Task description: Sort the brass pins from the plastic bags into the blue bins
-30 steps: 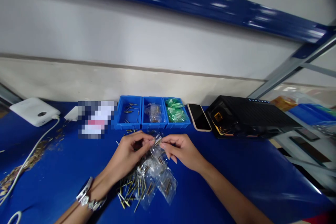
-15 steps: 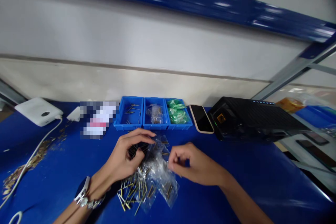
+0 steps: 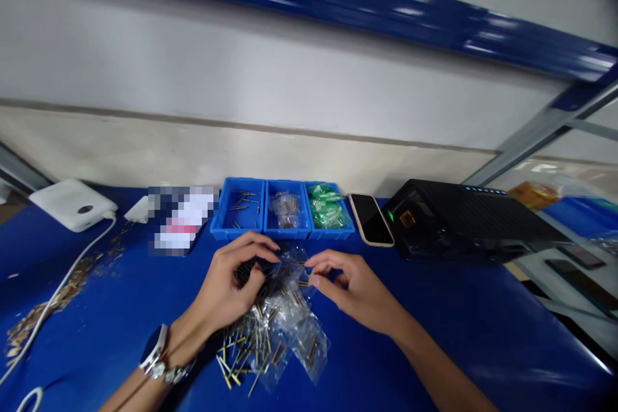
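Observation:
A heap of thin metal pins (image 3: 244, 344), some gold-coloured and some silver, lies on the blue table, with small clear plastic bags (image 3: 295, 315) partly over it. Pins show inside several of these bags. My left hand (image 3: 234, 283) curves over the back of the heap, its thumb and fingers apart, with dark pins visible in the gap. At the bags' right edge is my right hand (image 3: 345, 280), its thumb and index fingertips slightly separated beside a bag with pins. Whether those fingertips touch the bag, I cannot tell.
Behind the heap stand three blue bins: one with loose pins (image 3: 245, 209), one with bagged pins (image 3: 287, 206), one with green packets (image 3: 328, 209). A phone (image 3: 371, 219) and black box (image 3: 458, 215) sit right. A white device (image 3: 72, 206) with cable and wood-like debris (image 3: 58, 299) lie left.
My right hand has uncurled, and its fingertips have shifted up and left toward the bags. The left hand has moved only slightly. The bags' plastic has spread a little flatter.

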Demonstrator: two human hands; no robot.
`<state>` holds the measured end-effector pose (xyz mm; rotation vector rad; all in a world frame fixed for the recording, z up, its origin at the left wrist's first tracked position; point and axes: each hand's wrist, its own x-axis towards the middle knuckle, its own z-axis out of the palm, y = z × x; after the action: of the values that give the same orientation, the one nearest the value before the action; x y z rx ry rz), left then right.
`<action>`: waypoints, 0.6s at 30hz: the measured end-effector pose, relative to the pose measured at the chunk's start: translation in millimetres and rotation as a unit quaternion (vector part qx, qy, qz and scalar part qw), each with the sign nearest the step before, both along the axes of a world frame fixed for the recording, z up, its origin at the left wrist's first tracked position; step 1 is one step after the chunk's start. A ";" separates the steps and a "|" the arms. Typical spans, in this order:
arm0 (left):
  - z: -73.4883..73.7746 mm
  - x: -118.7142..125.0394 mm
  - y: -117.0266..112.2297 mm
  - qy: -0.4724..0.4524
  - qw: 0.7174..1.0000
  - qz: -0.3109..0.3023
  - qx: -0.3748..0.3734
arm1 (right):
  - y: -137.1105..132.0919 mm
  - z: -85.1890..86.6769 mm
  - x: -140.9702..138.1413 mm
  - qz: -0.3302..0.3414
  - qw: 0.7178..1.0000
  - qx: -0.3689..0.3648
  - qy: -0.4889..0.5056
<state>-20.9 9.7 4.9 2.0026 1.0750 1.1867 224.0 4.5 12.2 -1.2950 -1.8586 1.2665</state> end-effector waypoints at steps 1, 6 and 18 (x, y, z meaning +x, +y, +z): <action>-0.6 0.4 -0.3 0.003 1.000 -0.005 -0.003 | -0.6 -1.3 -0.2 -0.009 0.995 0.069 -0.076; -4.3 2.5 -1.8 0.020 0.999 -0.026 -0.018 | 2.0 -8.3 -3.3 0.018 0.932 0.230 -0.279; -10.5 5.0 -1.4 0.041 0.997 -0.053 -0.026 | 13.6 -4.4 -3.2 0.061 0.914 0.270 -0.296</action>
<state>-15.9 8.3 -5.6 2.0564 1.0145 1.0197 220.8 18.1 7.8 -1.3362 -2.4985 0.3393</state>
